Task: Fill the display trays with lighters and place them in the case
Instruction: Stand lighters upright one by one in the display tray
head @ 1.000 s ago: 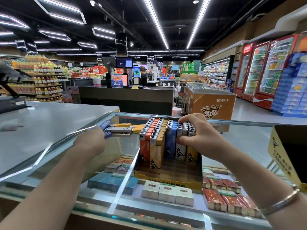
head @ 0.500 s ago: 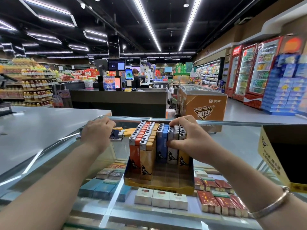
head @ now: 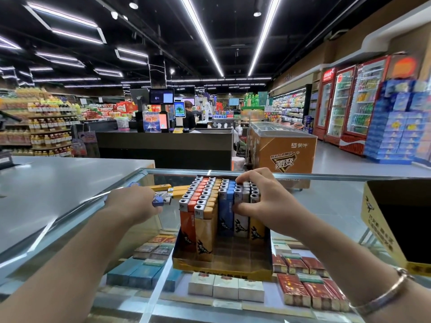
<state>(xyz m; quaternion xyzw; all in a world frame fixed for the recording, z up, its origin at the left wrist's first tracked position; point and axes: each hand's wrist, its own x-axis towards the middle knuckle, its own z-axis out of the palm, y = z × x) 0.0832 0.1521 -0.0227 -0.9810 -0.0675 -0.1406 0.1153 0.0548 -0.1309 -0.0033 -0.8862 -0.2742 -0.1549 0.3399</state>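
A yellow display tray (head: 221,269) stands on the glass case top (head: 326,206), holding upright rows of orange, yellow, blue and white lighters (head: 205,206). Its front rows are empty. My right hand (head: 263,199) curls over the right-hand rows, fingers on the lighter tops and thumb against a white lighter. My left hand (head: 133,203) grips a blue lighter (head: 161,199) just left of the tray. Loose yellow lighters (head: 172,191) lie on the glass beyond it.
A second yellow box (head: 396,224) stands at the right edge of the glass. Cigarette packs (head: 300,283) lie inside the case under the glass. A grey counter (head: 53,187) adjoins on the left. A freezer chest (head: 284,148) and checkout desk stand beyond.
My left hand, which held several lighters a second ago, has moved right toward the tray and now shows one blue lighter. My right hand stays on the right-hand rows.
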